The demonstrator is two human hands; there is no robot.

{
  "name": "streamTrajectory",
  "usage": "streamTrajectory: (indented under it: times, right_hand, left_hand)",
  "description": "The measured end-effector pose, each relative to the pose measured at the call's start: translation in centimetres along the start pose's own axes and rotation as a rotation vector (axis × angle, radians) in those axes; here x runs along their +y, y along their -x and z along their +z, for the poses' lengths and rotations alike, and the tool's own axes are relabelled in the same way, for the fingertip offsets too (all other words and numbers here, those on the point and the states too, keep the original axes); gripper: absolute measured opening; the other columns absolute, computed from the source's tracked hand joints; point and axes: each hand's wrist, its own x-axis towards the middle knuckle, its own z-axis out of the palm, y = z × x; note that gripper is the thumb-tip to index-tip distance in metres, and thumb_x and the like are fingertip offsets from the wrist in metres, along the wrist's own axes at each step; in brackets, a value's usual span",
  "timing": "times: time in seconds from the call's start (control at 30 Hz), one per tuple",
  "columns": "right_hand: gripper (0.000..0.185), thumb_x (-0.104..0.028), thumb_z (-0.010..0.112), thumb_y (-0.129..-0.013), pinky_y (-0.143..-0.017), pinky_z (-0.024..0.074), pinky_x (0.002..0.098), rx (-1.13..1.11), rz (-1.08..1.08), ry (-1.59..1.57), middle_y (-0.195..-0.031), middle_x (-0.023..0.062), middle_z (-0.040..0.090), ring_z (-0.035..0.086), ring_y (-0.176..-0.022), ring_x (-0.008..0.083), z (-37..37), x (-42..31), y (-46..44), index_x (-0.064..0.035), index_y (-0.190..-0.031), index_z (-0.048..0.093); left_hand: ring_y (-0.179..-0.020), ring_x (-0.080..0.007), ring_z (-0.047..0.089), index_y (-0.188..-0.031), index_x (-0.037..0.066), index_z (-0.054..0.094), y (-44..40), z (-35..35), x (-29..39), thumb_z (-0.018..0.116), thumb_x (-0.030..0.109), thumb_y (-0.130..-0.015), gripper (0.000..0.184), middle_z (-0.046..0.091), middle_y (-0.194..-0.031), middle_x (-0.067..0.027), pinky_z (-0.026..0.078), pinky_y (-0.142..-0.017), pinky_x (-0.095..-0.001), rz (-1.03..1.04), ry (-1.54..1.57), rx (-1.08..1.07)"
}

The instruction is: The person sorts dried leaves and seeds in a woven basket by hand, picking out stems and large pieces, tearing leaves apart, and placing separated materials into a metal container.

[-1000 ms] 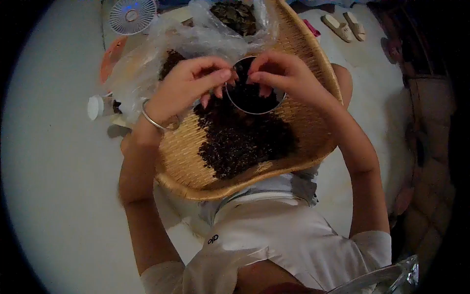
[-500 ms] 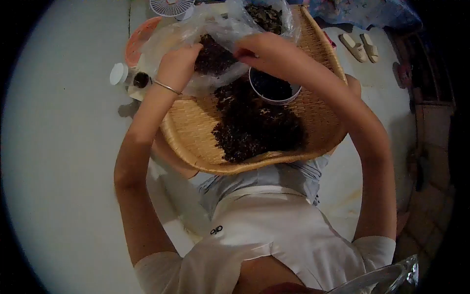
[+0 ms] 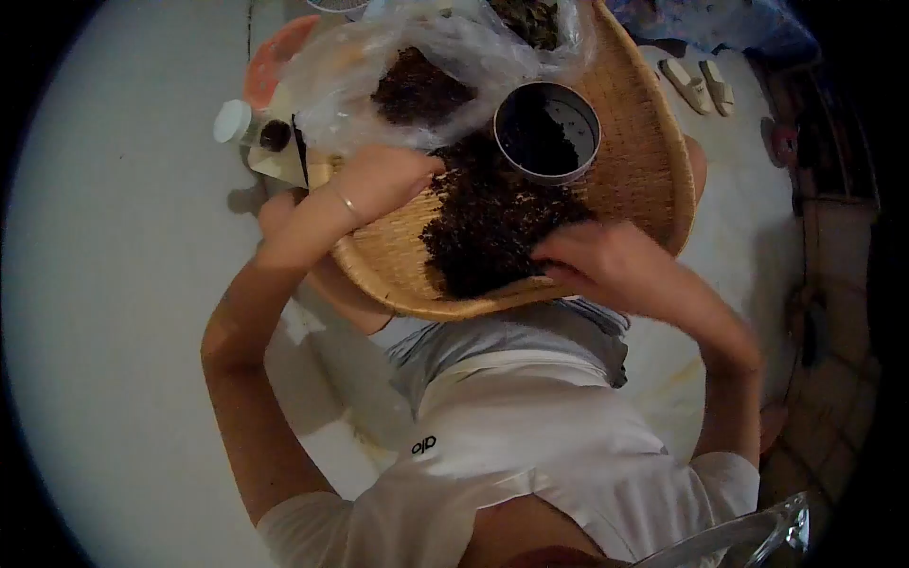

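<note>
A heap of dark, crumbly dried plant bits [image 3: 492, 222] lies on a woven bamboo tray [image 3: 644, 151] across my lap. My left hand [image 3: 390, 180], a bracelet on its wrist, is at the heap's upper left edge with its fingers drawn together; what they hold, if anything, is hidden. At the lower right edge, my right hand [image 3: 601, 260] has its bent fingertips closed together in the dark bits. A round tin [image 3: 595, 142], partly filled with similar dark material, stands tilted behind the heap. Beyond my left hand, an open clear plastic bag [image 3: 331, 104] holds more brownish-dark bits [image 3: 421, 87].
Another clear bag with dried leaves [image 3: 532, 21] sits at the tray's far side. Left of the tray are a white-lidded jar [image 3: 233, 121], a small dark-filled container [image 3: 276, 135] and an orange basket [image 3: 275, 66]. Slippers [image 3: 686, 87] lie on the floor at right.
Both hands have left the plastic bag and come down towards me to the heap, the left at its upper left, the right at its lower right. The tin is now uncovered to view.
</note>
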Motion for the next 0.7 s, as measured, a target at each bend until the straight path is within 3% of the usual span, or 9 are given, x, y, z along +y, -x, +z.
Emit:
streamTrajectory:
  times: [0.13, 0.43, 0.57, 0.7]
  right_hand:
    - [0.017, -0.006, 0.061, -0.077, -0.067, 0.0491, 0.0374, 0.072, 0.098, -0.062, -0.086, 0.0117, 0.061, 0.060, -0.077, 0.0296, 2.2, 0.0, 3.1, -0.0020, -0.093, 0.058]
    - [0.018, -0.004, 0.061, -0.077, -0.066, 0.0480, 0.0362, 0.265, 0.092, -0.222, -0.085, 0.0124, 0.060, 0.059, -0.077, 0.0298, 2.1, 0.8, 3.6, -0.0026, -0.095, 0.058]
    - [0.019, -0.004, 0.060, -0.078, -0.067, 0.0479, 0.0360, 0.279, 0.105, -0.241, -0.085, 0.0123, 0.060, 0.059, -0.078, 0.0297, 2.0, 1.2, 3.4, -0.0025, -0.096, 0.058]
    - [0.017, -0.005, 0.059, -0.079, -0.067, 0.0477, 0.0358, 0.282, 0.143, -0.281, -0.085, 0.0120, 0.060, 0.060, -0.077, 0.0290, 2.0, 1.5, 3.5, -0.0025, -0.096, 0.058]
  left_hand:
    - [-0.070, -0.0334, 0.061, -0.090, 0.007, 0.061, -2.5, 1.3, -0.2, 0.050, 0.012, -0.079, 0.016, 0.062, -0.074, -0.0158, 0.049, -0.060, -0.0423, 0.054, -0.143, -0.169]
    - [-0.056, -0.0307, 0.061, -0.082, 0.001, 0.058, -5.3, 4.6, -1.1, 0.050, 0.009, -0.076, 0.013, 0.061, -0.063, -0.0123, 0.049, -0.048, -0.0412, 0.152, -0.332, -0.138]
    - [-0.060, -0.0308, 0.062, -0.082, 0.002, 0.058, -5.8, 4.7, -1.3, 0.053, 0.012, -0.076, 0.013, 0.061, -0.065, -0.0140, 0.049, -0.052, -0.0415, 0.063, -0.277, -0.176]
    - [-0.064, -0.0306, 0.061, -0.087, 0.003, 0.060, -5.2, 3.4, -1.8, 0.058, 0.018, -0.076, 0.018, 0.060, -0.068, -0.0169, 0.049, -0.058, -0.0423, -0.043, 0.034, -0.199]
